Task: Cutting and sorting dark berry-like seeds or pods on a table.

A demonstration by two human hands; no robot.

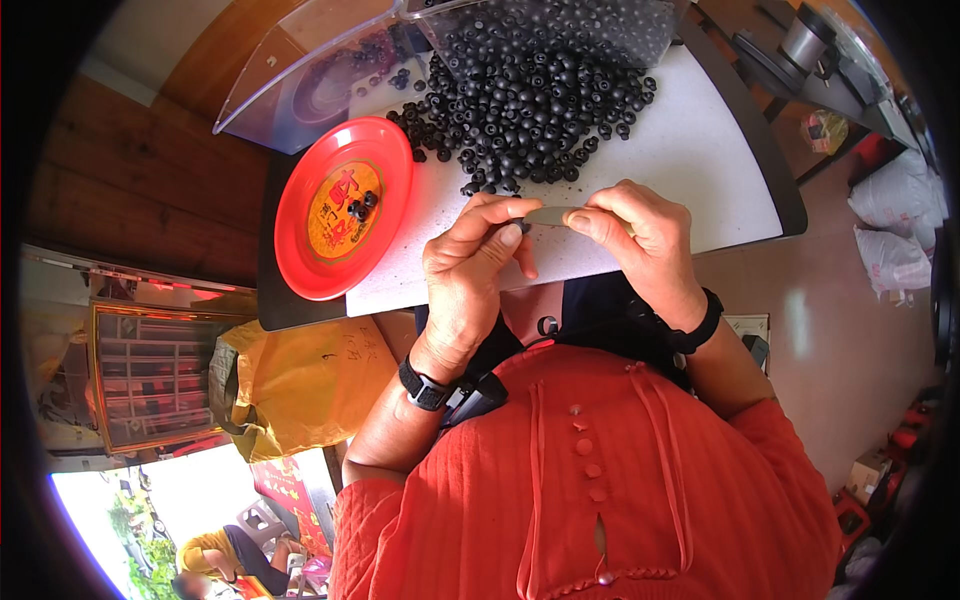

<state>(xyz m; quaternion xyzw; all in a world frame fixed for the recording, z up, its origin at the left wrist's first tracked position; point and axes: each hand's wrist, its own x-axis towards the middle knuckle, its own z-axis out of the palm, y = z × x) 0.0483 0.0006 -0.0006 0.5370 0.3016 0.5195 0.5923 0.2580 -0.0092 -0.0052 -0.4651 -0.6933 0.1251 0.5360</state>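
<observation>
My left hand (pixel 468 262) pinches a small black part between thumb and fingers; only a sliver of the part shows. My right hand (pixel 640 238) grips a short, flat, grey-olive blade (pixel 546 215) between thumb and forefinger, and its tip reaches the left fingertips. Both hands are over the near edge of the white work surface (pixel 700 150). Beyond them spreads a heap of small round black parts (pixel 540 110), each with a hole or recess. To the left lies a red plate (pixel 292 190) with a few black parts (pixel 363 206) in its yellow patterned middle.
A clear plastic bin (pixel 290 75) stands at the back, with black parts spilling from it. At lower left is a yellow sack (pixel 310 385); beyond it a person (pixel 225 555) sits outside. White plastic bags (pixel 895 230) lie on the floor at right, below a dark shelf with a metal cup (pixel 806 40).
</observation>
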